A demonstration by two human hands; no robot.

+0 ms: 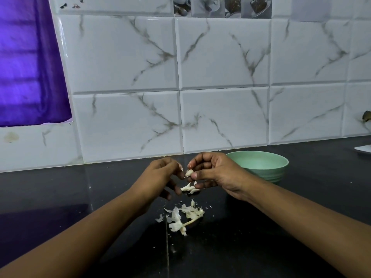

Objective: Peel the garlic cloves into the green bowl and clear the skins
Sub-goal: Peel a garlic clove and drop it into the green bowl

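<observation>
A small white garlic clove (189,172) is pinched between the thumb and fingers of my right hand (216,173) above the dark counter. My left hand (160,177) meets it from the left, its fingertips curled at the clove's skin. Just below the hands lie two or three more cloves or skin pieces (189,188). A heap of white garlic skins and a stalk (183,216) is spread on the counter in front of me. The green bowl (269,165) stands behind my right hand, near the wall; what it holds is hidden from here.
The black counter (281,247) runs to a white marble-patterned tiled wall (220,107). A purple curtain (26,67) hangs at the far left. A white flat object (364,150) shows at the right edge of the counter.
</observation>
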